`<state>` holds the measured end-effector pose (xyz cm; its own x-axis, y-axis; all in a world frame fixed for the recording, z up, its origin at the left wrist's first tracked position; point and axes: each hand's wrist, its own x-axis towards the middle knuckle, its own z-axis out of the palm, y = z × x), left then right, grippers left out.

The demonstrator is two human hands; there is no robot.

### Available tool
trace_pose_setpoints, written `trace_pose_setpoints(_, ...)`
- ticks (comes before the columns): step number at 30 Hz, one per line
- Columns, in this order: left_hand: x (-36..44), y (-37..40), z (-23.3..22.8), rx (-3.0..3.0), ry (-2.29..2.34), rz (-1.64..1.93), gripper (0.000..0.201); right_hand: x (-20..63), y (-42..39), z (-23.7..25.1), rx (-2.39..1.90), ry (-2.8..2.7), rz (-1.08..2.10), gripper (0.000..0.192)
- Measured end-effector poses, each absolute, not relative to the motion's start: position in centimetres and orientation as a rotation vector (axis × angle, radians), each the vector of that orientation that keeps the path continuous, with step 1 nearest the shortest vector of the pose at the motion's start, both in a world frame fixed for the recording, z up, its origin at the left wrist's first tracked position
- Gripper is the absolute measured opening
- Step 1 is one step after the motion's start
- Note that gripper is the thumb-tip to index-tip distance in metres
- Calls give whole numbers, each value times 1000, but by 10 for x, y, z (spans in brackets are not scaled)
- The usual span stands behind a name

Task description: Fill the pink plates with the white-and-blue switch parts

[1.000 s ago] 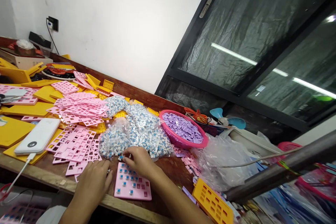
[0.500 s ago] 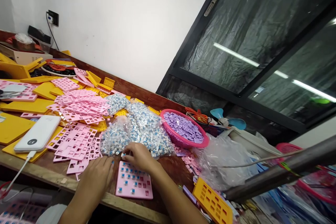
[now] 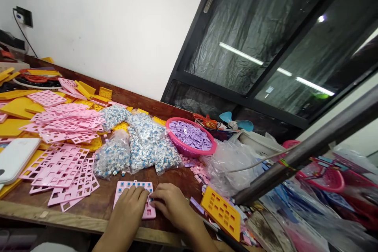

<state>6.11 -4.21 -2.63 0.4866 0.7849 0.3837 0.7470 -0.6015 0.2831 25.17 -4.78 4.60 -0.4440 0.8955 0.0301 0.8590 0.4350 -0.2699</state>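
Note:
A pink plate (image 3: 150,214) with rows of small blue-and-white switches (image 3: 143,184) in its square holes lies near the table's front edge. My left hand (image 3: 131,204) rests over the plate, fingers bent and pressed together, covering its middle and left part. At the plate's right side, my right hand (image 3: 171,201) is closed in a pinch, thumb and forefinger on one small blue-and-white switch (image 3: 151,200). Whether that switch sits in a hole cannot be made out. Behind the plate stand clear bags of the same switches (image 3: 112,157).
Loose pink grid plates (image 3: 60,167) and a white power bank (image 3: 19,157) lie to the left. A pink basket (image 3: 191,152) holds purple pieces. On the right are a yellow plate (image 3: 221,210), a crumpled plastic bag (image 3: 233,165) and a dark slanting pole (image 3: 295,157).
My right hand has left the bags and come down to the plate's right side. My left hand has moved from beside the plate onto it. The view has swung right.

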Motion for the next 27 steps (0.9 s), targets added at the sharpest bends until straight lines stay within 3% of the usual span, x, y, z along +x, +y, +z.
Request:
trace_pose_setpoints(5, 61, -37, -19, 2598, 1408, 657, 27, 253, -49, 45, -1580, -2500, 254, 10)
trace_pose_setpoints(17, 60, -36, -17, 2586, 1481, 665, 29, 234, -38, 54, -1486, -2933, -313, 7)
trace_pose_setpoints(27, 58, -36, -2, 2535, 1444, 533, 29, 236, -42, 46, -1461, -2903, -251, 9)
